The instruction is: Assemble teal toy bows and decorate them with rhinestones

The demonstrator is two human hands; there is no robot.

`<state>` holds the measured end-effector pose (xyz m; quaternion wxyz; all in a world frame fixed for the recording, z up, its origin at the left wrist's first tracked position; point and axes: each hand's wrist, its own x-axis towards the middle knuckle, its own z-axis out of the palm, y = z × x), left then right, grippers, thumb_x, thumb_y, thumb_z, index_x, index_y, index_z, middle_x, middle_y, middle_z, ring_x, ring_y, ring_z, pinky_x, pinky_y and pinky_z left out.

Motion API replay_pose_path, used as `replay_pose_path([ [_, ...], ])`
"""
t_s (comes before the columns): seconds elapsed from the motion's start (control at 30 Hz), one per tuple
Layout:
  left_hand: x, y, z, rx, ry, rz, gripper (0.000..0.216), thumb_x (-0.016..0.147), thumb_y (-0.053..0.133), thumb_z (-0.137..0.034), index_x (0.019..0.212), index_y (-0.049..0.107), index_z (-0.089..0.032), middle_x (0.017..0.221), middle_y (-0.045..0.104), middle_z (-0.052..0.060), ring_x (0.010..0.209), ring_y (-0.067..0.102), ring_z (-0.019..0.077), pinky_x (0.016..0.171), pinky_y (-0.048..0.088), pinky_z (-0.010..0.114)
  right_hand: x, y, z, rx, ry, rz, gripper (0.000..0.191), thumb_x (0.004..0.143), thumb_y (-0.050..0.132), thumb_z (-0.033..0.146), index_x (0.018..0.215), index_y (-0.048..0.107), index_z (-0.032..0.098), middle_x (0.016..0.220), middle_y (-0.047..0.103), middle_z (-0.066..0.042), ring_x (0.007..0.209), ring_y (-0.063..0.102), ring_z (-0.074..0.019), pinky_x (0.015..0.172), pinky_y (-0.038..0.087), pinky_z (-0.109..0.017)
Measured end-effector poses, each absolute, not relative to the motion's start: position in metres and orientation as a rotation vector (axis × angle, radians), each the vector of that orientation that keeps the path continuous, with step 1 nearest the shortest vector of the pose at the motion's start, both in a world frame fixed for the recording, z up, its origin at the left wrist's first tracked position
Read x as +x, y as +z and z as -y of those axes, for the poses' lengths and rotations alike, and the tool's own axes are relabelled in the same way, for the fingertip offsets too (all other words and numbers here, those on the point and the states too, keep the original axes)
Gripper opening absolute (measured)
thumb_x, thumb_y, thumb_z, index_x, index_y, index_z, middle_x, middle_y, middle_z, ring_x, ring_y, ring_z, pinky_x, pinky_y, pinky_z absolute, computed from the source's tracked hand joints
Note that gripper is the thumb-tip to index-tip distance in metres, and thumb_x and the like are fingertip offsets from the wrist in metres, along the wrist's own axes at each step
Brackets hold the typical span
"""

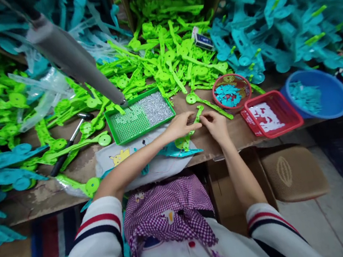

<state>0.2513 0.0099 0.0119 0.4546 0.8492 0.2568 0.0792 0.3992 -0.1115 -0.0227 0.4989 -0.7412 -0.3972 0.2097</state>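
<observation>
My left hand (pixel 182 125) is closed around a lime-green plastic arm piece (pixel 199 112), whose narrow end sticks up past the fingers. Its rounded lower end appears to lie over a teal plastic part (pixel 180 150) at the table's front edge. My right hand (pixel 216 126) is beside it, thumb and fingertips pinched together close to the green piece. Whatever those fingertips hold is too small or hidden to make out. Under the left forearm a pale cloth with a yellow cartoon figure (pixel 120 156) is spread on the table.
A green tray (pixel 113 131) holds small metal pieces. A grey power screwdriver (pixel 81 58) hangs above it. A hammer (pixel 72 138) lies left. Rightward stand a round red basket (pixel 248 89), a red rectangular basket (pixel 298 118) and a blue basin (pixel 340 96). Green and teal parts are heaped behind.
</observation>
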Motion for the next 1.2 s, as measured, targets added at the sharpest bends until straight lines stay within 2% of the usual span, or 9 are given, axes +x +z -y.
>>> replay_pose_path([
  [0.07, 0.268, 0.01, -0.018, 2.162, 0.088, -0.66, 0.051, 0.081, 0.075, -0.025, 0.128, 0.064, -0.01, 0.111, 0.074, 0.012, 0.098, 0.069, 0.0221, 0.087, 0.051, 0.031, 0.408, -0.029, 0.102, -1.817, 0.549, 0.983, 0.029, 0.08, 0.063, 0.044, 0.085, 0.073, 0.016, 0.084, 0.076, -0.007, 0.071, 0.066, -0.019, 0.074, 0.053, -0.033],
  [0.17, 0.281, 0.005, -0.024, 2.177, 0.026, -0.66, 0.04, 0.082, 0.071, -0.024, 0.121, 0.071, -0.012, 0.095, 0.076, 0.006, 0.088, 0.069, 0.02, 0.081, 0.05, 0.028, 0.415, -0.032, 0.097, -1.878, 0.558, 1.035, 0.029, 0.081, 0.061, 0.042, 0.086, 0.073, 0.016, 0.085, 0.077, -0.008, 0.071, 0.067, -0.0195, 0.073, 0.052, -0.033],
  [0.3, 0.28, 0.001, -0.02, 2.165, 0.063, -0.663, 0.038, 0.077, 0.073, -0.022, 0.114, 0.075, -0.016, 0.086, 0.074, 0.002, 0.082, 0.068, 0.0186, 0.078, 0.049, 0.027, 0.413, -0.022, 0.099, -2.034, 0.519, 1.145, 0.022, 0.082, 0.061, 0.034, 0.083, 0.074, 0.017, 0.083, 0.078, -0.008, 0.075, 0.07, -0.0216, 0.073, 0.05, -0.032],
  [0.5, 0.261, -0.001, -0.006, 2.137, 0.043, -0.679, 0.041, 0.075, 0.072, -0.017, 0.115, 0.075, -0.014, 0.086, 0.075, 0.004, 0.076, 0.066, 0.0181, 0.073, 0.049, 0.027, 0.397, -0.012, 0.11, -2.193, 0.593, 1.166, 0.019, 0.085, 0.062, 0.034, 0.085, 0.075, 0.02, 0.074, 0.077, -0.006, 0.074, 0.072, -0.0232, 0.069, 0.047, -0.031],
  [0.7, 0.255, -0.006, -0.006, 2.04, 0.047, -0.678, 0.044, 0.073, 0.074, -0.017, 0.116, 0.076, -0.015, 0.081, 0.074, 0.002, 0.071, 0.063, 0.0148, 0.069, 0.048, 0.024, 0.386, -0.018, 0.118, -2.172, 0.547, 1.041, 0.023, 0.085, 0.061, 0.039, 0.084, 0.075, 0.02, 0.079, 0.079, -0.007, 0.073, 0.072, -0.0226, 0.072, 0.049, -0.032],
  [1.0, 0.256, -0.008, -0.006, 2.054, 0.086, -0.663, 0.043, 0.072, 0.073, -0.016, 0.115, 0.076, -0.015, 0.084, 0.075, 0.002, 0.075, 0.064, 0.0153, 0.069, 0.047, 0.024, 0.388, -0.011, 0.111, -2.304, 0.523, 1.14, 0.017, 0.082, 0.063, 0.034, 0.08, 0.075, 0.021, 0.076, 0.078, -0.008, 0.078, 0.072, -0.0256, 0.067, 0.043, -0.031],
  [1.2, 0.255, -0.01, -0.008, 2.076, 0.078, -0.641, 0.04, 0.073, 0.073, -0.018, 0.113, 0.077, -0.017, 0.084, 0.075, 0.002, 0.075, 0.064, 0.0155, 0.07, 0.046, 0.024, 0.392, -0.005, 0.11, -2.308, 0.592, 1.217, 0.018, 0.083, 0.061, 0.032, 0.079, 0.074, 0.021, 0.07, 0.076, -0.006, 0.072, 0.07, -0.0233, 0.065, 0.04, -0.029],
])
